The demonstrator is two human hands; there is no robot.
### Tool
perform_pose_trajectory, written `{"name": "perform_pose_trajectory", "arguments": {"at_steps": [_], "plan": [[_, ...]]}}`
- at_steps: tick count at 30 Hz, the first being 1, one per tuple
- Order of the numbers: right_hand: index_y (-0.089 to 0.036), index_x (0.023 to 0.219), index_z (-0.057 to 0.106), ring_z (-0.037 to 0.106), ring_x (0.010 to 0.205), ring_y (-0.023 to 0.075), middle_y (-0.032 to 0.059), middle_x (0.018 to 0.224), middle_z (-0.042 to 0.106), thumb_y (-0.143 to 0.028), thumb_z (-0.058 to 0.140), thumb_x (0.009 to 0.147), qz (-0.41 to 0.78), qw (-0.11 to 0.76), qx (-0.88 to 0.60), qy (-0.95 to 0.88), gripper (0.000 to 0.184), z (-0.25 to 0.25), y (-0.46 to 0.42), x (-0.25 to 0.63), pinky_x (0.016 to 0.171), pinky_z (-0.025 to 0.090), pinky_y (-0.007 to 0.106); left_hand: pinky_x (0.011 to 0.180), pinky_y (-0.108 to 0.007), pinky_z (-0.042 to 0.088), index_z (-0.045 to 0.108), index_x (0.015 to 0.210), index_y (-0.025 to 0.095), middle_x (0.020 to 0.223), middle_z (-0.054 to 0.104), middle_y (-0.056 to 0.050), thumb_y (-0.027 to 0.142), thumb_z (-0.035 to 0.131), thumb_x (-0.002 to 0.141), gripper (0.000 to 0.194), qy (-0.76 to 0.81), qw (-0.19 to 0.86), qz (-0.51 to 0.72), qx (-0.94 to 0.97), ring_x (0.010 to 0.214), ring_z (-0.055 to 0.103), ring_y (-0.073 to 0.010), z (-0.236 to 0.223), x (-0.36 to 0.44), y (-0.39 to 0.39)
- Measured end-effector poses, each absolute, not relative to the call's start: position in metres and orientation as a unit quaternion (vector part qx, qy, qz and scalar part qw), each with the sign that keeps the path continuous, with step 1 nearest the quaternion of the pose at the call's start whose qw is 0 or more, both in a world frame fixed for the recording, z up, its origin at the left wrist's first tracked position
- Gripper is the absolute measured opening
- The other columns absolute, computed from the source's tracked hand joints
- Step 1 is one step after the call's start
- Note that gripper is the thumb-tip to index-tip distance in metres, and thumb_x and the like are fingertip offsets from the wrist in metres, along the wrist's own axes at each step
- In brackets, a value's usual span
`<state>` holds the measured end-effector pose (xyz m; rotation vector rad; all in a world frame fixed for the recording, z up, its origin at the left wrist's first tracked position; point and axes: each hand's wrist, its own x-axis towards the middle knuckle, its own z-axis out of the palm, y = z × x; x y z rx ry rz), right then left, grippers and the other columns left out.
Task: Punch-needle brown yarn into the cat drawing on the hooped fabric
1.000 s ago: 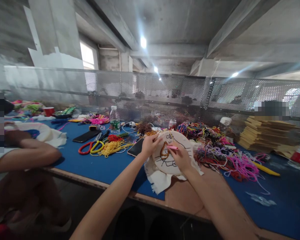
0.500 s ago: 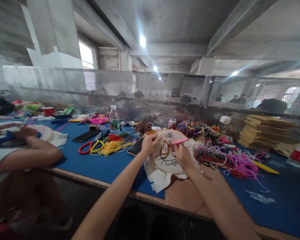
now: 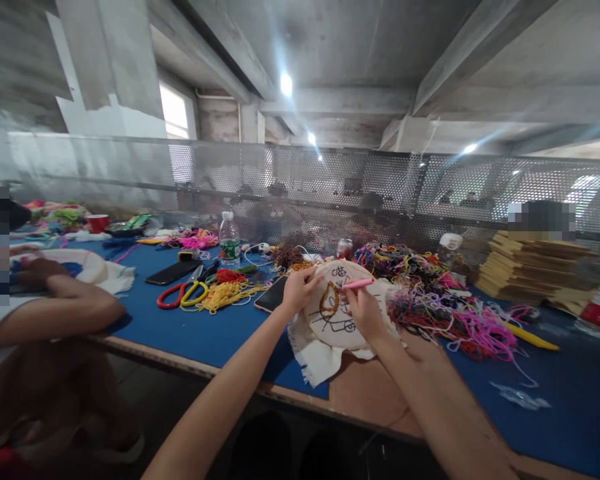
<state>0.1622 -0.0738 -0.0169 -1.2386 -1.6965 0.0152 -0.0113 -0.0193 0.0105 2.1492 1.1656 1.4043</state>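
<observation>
Left hand point(image 3: 299, 291): gripping the upper left edge of a hooped white cloth point(image 3: 325, 357)
Right hand point(image 3: 365, 312): fingers closed around a pink pen-shaped tool point(image 3: 361, 283), over the cloth
Stitching: an ochre yarn outline point(image 3: 332, 303) among black drawn lines
Left of the hoop: smartphone point(image 3: 273, 295), yellow yarn point(image 3: 223, 297), scissors point(image 3: 181, 293) with red and yellow handles
Farther back: green-labelled bottle point(image 3: 229, 247), drink can point(image 3: 345, 249)
Right of the hoop: tangled multicoloured yarn point(image 3: 473, 330)
Table: blue-topped point(image 3: 205, 337)
Far left: another person's bent arm point(image 3: 75, 313)
Behind: perforated metal screen point(image 3: 325, 170)

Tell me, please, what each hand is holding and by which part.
The left hand holds the hooped cloth by its left edge; the right hand the pink tool near its tip.
</observation>
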Motion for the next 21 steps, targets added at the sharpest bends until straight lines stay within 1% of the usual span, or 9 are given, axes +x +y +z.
{"name": "perform_pose_trajectory", "arguments": {"at_steps": [4,6,8,11,13,16,21], "plan": [[-0.018,0.091,0.057,0.063,0.082,0.0215,0.0093,0.095,0.065,-0.036,0.039,0.089,-0.061,0.497,-0.486,-0.716,0.025,-0.020,-0.069,0.160,0.072,0.048,0.034,0.056,-0.019,0.031,0.068,0.083,0.013,0.065,0.058,0.000,0.043,0.048,0.081,0.036,0.376,0.133,0.494,0.772,0.060,0.044,-0.0109,0.011,-0.011,-0.022],[-0.019,0.088,0.059,0.061,0.086,0.0214,0.0083,0.093,0.065,-0.034,0.041,0.088,-0.096,0.491,-0.475,-0.724,0.023,-0.023,-0.066,0.158,0.077,0.047,0.035,0.056,-0.019,0.031,0.068,0.087,0.013,0.066,0.058,0.000,0.044,0.048,0.081,0.038,0.371,0.131,0.497,0.773,0.060,0.044,-0.0104,0.010,-0.011,-0.021],[-0.020,0.086,0.060,0.060,0.086,0.0206,0.0074,0.091,0.065,-0.033,0.041,0.088,-0.114,0.483,-0.469,-0.730,0.022,-0.025,-0.064,0.157,0.080,0.045,0.036,0.056,-0.019,0.030,0.067,0.087,0.013,0.064,0.056,0.001,0.044,0.047,0.081,0.038,0.377,0.133,0.496,0.771,0.059,0.043,-0.0099,0.008,-0.012,-0.019],[-0.019,0.088,0.060,0.060,0.089,0.0208,0.0079,0.094,0.065,-0.032,0.041,0.089,-0.099,0.478,-0.473,-0.733,0.023,-0.025,-0.064,0.158,0.083,0.044,0.036,0.055,-0.019,0.029,0.065,0.076,0.011,0.059,0.050,0.002,0.046,0.046,0.081,0.039,0.381,0.139,0.491,0.771,0.057,0.039,-0.0092,0.005,-0.012,-0.014],[-0.018,0.090,0.060,0.059,0.093,0.0213,0.0086,0.097,0.065,-0.032,0.040,0.089,-0.076,0.482,-0.475,-0.732,0.024,-0.023,-0.066,0.160,0.083,0.044,0.035,0.055,-0.019,0.028,0.062,0.071,0.011,0.059,0.048,0.002,0.046,0.046,0.081,0.040,0.367,0.150,0.495,0.773,0.057,0.037,-0.0091,0.003,-0.012,-0.011],[-0.018,0.092,0.059,0.060,0.093,0.0213,0.0087,0.099,0.065,-0.033,0.040,0.088,-0.054,0.484,-0.471,-0.736,0.024,-0.019,-0.070,0.163,0.081,0.045,0.033,0.055,-0.020,0.027,0.059,0.068,0.011,0.059,0.046,0.002,0.046,0.047,0.081,0.039,0.342,0.178,0.500,0.775,0.058,0.035,-0.0090,0.003,-0.012,-0.008],[-0.019,0.090,0.059,0.060,0.089,0.0209,0.0071,0.094,0.066,-0.034,0.042,0.087,-0.038,0.480,-0.477,-0.735,0.022,-0.016,-0.074,0.166,0.079,0.045,0.032,0.054,-0.020,0.025,0.060,0.067,0.010,0.057,0.041,0.002,0.043,0.048,0.080,0.038,0.297,0.234,0.467,0.799,0.057,0.032,-0.0083,0.006,-0.012,-0.007]]}}
